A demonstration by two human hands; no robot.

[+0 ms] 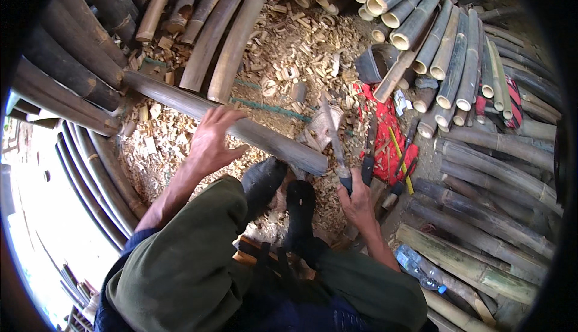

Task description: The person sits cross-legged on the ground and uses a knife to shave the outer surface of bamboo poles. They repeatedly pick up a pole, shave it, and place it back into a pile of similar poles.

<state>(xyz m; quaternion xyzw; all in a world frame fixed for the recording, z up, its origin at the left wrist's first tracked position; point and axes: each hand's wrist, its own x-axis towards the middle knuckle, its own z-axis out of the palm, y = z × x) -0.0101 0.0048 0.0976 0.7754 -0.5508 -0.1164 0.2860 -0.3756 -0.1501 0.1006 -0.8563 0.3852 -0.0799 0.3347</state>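
Observation:
A grey-brown bamboo pole [274, 141] slants across in front of me, its near right end close to my feet. My left hand [212, 136] lies over the pole's middle, open, with its fingers stretched across the top and the thumb apart. On the right, my right hand [359, 204] is closed around the dark handle of a long knife [333, 133]. The blade points up and away, beside the pole's near end and apart from it. Behind the blade sits a pale wooden block [319, 128], partly hidden.
Wood chips [295, 49] cover the ground. Dark-handled tools lie on a red cloth [388, 151] at the right. Cut bamboo poles [445, 55] are stacked at the far right, with more poles [72, 49] leaning at the left. A plastic bottle [419, 269] lies near my right knee.

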